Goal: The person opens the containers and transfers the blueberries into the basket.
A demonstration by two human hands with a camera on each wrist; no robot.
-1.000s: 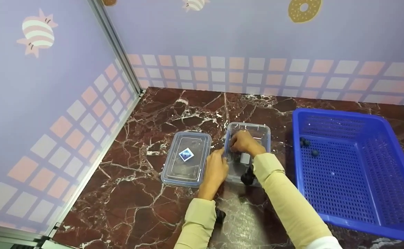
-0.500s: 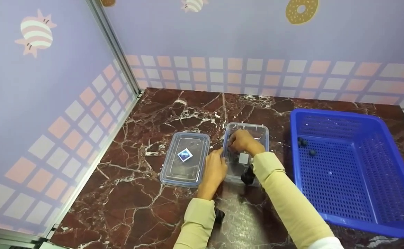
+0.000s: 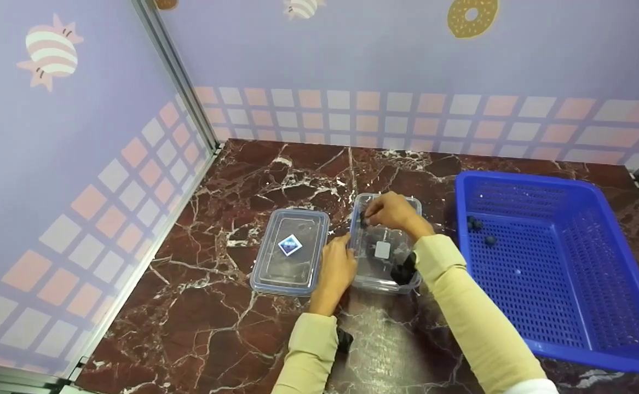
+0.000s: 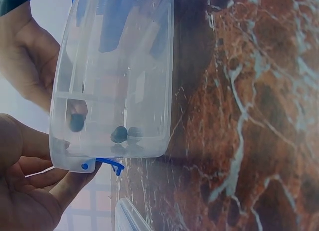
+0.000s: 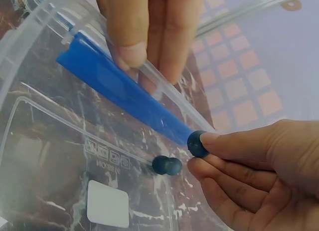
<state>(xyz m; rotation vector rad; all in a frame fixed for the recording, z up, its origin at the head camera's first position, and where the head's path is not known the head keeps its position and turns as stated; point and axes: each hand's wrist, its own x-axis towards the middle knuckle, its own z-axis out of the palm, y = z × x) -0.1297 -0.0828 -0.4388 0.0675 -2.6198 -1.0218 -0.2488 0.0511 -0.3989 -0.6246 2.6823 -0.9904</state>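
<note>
My right hand (image 3: 393, 210) is over the far left part of a clear plastic box (image 3: 383, 285). Between its thumb and fingertips it pinches a blueberry (image 5: 198, 143), near a blue latch flap (image 5: 119, 94) on the box's side. Another blueberry (image 4: 119, 134) lies on the box floor, with what looks like its reflection beside it. My left hand (image 3: 338, 265) holds the left rim of the box, thumb over the edge and fingers outside, as the right wrist view shows. A white label (image 5: 107, 203) is on the box.
Left of the box lies a clear lid (image 3: 275, 268) with a diamond-shaped sticker. A blue perforated basket (image 3: 549, 323) stands on the right, with several blueberries (image 3: 490, 240) near its left wall. Patterned panels (image 3: 352, 117) border the marble tabletop (image 3: 204, 306) behind and to the left.
My right hand has risen slightly and turned, its forearm swinging right, so more of the box floor shows. The left hand stays on the rim.
</note>
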